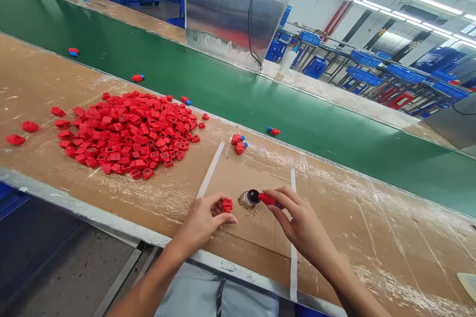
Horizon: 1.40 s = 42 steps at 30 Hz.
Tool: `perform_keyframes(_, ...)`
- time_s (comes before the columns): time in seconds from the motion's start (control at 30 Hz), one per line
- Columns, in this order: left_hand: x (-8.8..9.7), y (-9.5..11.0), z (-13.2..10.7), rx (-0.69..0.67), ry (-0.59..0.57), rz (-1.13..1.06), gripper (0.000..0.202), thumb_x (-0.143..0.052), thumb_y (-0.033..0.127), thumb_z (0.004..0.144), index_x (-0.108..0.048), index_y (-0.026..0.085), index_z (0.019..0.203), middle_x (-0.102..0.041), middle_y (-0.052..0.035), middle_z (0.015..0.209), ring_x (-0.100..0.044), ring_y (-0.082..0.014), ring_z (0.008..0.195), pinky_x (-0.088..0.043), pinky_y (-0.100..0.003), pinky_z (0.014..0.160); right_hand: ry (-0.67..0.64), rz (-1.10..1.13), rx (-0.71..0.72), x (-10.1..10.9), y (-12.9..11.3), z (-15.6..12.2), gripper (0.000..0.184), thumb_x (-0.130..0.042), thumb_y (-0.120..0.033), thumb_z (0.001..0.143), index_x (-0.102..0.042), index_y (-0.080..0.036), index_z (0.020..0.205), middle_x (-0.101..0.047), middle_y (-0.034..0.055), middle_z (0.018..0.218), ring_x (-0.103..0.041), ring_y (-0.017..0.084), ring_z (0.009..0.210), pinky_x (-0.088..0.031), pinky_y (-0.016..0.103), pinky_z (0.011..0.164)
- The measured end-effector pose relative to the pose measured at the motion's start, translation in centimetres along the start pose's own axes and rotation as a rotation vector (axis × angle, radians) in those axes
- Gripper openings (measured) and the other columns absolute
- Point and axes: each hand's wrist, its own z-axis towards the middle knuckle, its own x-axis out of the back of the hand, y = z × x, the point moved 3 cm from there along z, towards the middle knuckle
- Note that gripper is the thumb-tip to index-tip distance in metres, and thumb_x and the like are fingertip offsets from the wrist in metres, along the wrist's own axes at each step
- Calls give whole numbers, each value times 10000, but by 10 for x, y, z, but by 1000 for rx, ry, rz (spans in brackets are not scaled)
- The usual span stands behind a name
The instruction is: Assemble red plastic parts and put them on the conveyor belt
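Between thumb and fingers, my left hand (pixel 208 215) pinches a small red plastic part (pixel 227 205) above a taped-down cardboard sheet (pixel 256 235). My right hand (pixel 297 213) grips a red piece with a blue end (pixel 267 199), its tip close to the dark mouth of a small glass jar (pixel 248 199). Whether that tip touches the jar I cannot tell. Dark specks are scattered on the cardboard around the jar. Beyond the jar, two red-and-blue pieces (pixel 238 144) lie together near the belt's edge.
A big heap of red parts (pixel 130 131) covers the bench to the left, with a few loose ones beside it. The green conveyor belt (pixel 223 84) runs behind, carrying several red-and-blue pieces. A metal housing (pixel 230 10) stands over the belt's far side, near a white bottle (pixel 286 63).
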Motion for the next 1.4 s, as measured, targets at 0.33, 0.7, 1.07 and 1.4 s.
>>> perform_keyframes(0.33, -2, 7, 0, -9, 12, 102, 137, -727, 224, 761, -659, 196, 877, -552, 58, 696, -485, -117, 671, -356, -217, 611, -14, -100, 86, -7, -4, 2, 225, -459, -187, 1013, -593, -231, 1188, -613, 69, 1061, -638, 197, 889, -511, 310, 728)
perform_keyframes(0.7, -11, 7, -6, -45, -15, -37, 148, -630, 294, 876, -645, 179, 968, -559, 25, 801, -503, -130, 747, -385, -226, 682, -13, -114, 132, -3, -11, 2, 231, -457, -182, 1018, -611, -200, 1190, -602, 69, 1003, -616, 171, 815, -499, 291, 688)
perform_keyframes(1.07, -25, -3, -5, 30, -100, -162, 184, -720, 259, 790, -659, 188, 949, -533, 46, 736, -500, -105, 669, -415, -195, 584, -40, -129, 110, -4, -9, 3, 251, -436, -193, 1031, -626, -219, 1192, -593, 71, 1019, -599, 168, 829, -492, 297, 707)
perform_keyframes(1.4, -25, -9, -7, 31, -132, -282, 190, -707, 266, 799, -651, 176, 957, -556, 22, 780, -542, -121, 701, -515, -214, 610, -37, -139, 143, -5, -8, 3, 250, -432, -205, 1037, -624, -219, 1197, -607, 75, 1032, -613, 164, 848, -500, 289, 716)
